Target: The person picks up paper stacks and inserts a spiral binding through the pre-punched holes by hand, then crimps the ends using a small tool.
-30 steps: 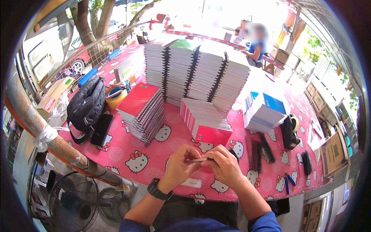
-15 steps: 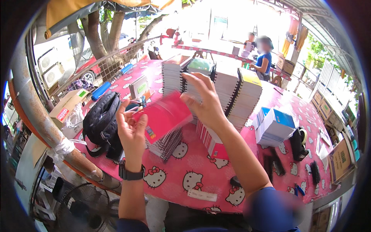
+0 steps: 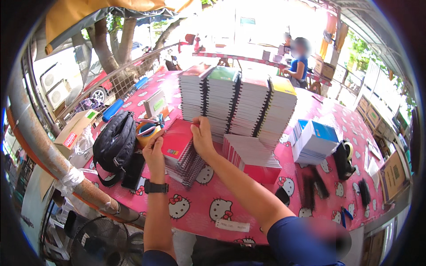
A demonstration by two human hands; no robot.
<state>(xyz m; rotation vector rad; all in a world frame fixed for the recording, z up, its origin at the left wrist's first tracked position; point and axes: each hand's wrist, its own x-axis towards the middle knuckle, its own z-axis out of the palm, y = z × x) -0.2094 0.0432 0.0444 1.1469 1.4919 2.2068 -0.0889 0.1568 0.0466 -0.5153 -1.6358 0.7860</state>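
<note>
A red-covered notebook [image 3: 176, 139] lies on top of a short stack of spiral-bound notebooks [image 3: 181, 174]. My left hand [image 3: 154, 151] is closed on its left edge, the thumb over the cover. At its right edge my right hand [image 3: 202, 136] is closed too, with the fingers curled along the side. Just to the right lies a row of unbound booklets [image 3: 249, 153] with red covers, white pages upward. Behind my hands rise tall stacks of spiral-bound books [image 3: 217, 99] with red, green and yellow covers.
Left of the stack are a black backpack [image 3: 114, 142], a dark phone [image 3: 132, 174] and a yellow tape roll [image 3: 148, 133]. On the right stand blue-covered booklets [image 3: 315, 142], a black tape dispenser [image 3: 344, 160], black binding coils [image 3: 316, 186] and pliers [image 3: 346, 216]. A person [image 3: 299, 64] stands farther back.
The red notebook came down from mid-air, tilted, onto the short stack. Both hands lowered with it, and my right hand went from spread fingers to closed at its edge.
</note>
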